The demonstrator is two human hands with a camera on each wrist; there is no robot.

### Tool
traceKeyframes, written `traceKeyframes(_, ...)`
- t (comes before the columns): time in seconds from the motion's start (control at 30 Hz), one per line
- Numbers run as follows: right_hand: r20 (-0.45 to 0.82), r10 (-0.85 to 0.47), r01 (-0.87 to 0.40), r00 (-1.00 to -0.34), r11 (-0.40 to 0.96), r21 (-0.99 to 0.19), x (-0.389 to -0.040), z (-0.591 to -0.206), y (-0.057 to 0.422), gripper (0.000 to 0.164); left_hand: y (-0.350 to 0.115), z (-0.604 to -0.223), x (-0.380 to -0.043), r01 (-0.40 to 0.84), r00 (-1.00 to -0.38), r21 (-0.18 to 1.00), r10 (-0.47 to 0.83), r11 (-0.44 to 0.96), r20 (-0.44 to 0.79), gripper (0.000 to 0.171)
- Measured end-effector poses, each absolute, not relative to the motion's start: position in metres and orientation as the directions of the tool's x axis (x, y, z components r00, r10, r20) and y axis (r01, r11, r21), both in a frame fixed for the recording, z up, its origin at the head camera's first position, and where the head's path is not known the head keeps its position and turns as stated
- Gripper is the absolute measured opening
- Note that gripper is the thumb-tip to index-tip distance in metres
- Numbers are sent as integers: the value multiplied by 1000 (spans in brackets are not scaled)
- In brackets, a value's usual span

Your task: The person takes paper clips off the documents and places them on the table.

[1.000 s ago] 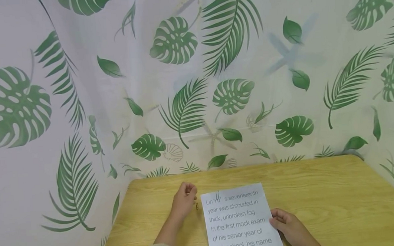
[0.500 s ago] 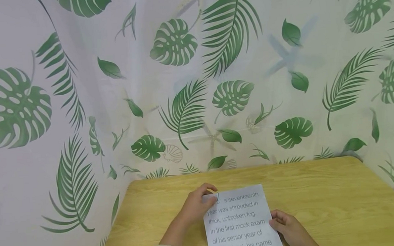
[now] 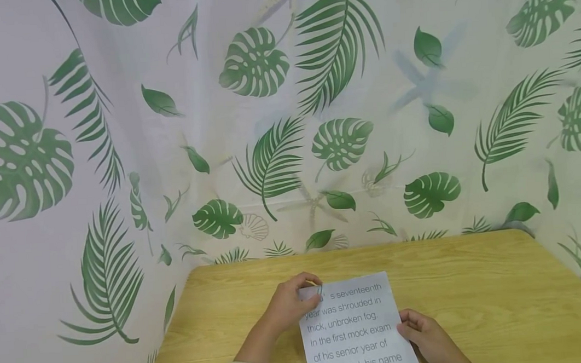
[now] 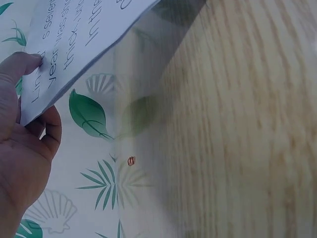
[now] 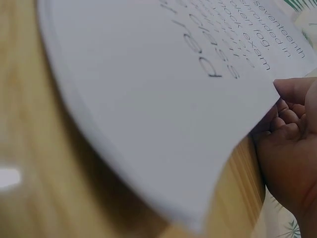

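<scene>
Printed paper sheets [image 3: 352, 326], their edge looking more than one sheet thick in the left wrist view, are held tilted above the table. My left hand [image 3: 289, 305] pinches the top left corner, its thumb [image 4: 30, 60] on the printed face and other fingers behind. By that thumb, a thin dark loop like a paper clip [image 3: 321, 290] shows at the top edge. My right hand [image 3: 429, 336] pinches the right edge; the right wrist view shows its thumb [image 5: 294, 90] on the front and the other fingers curled behind. The lower part of the sheets bows outward.
A small copper-coloured piece, like a paper clip [image 4: 131, 160], shows near the table's far edge. The wood-grain table [image 3: 473, 281] has a leaf-patterned curtain [image 3: 279, 149] behind it and at both sides.
My left hand has moved right from beside the paper to its top left corner and now pinches it. A clip visible below that hand earlier is out of the head view. The right hand stays put.
</scene>
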State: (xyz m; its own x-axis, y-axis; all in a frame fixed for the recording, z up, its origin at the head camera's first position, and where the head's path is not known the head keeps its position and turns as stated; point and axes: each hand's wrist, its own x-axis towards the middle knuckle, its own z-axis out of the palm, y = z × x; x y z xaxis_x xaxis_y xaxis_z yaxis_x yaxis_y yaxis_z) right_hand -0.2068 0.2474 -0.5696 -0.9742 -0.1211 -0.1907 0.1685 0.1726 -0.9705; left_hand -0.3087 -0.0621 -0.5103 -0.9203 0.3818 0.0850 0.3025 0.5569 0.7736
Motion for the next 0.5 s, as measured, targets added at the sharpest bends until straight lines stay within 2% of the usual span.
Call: traceKeyframes(0.5, -191, -138, 165, -972, 179, -970, -208, -574, 250, 31, -64, -508, -307, 423, -886, 689, 430, 589, 176, 20)
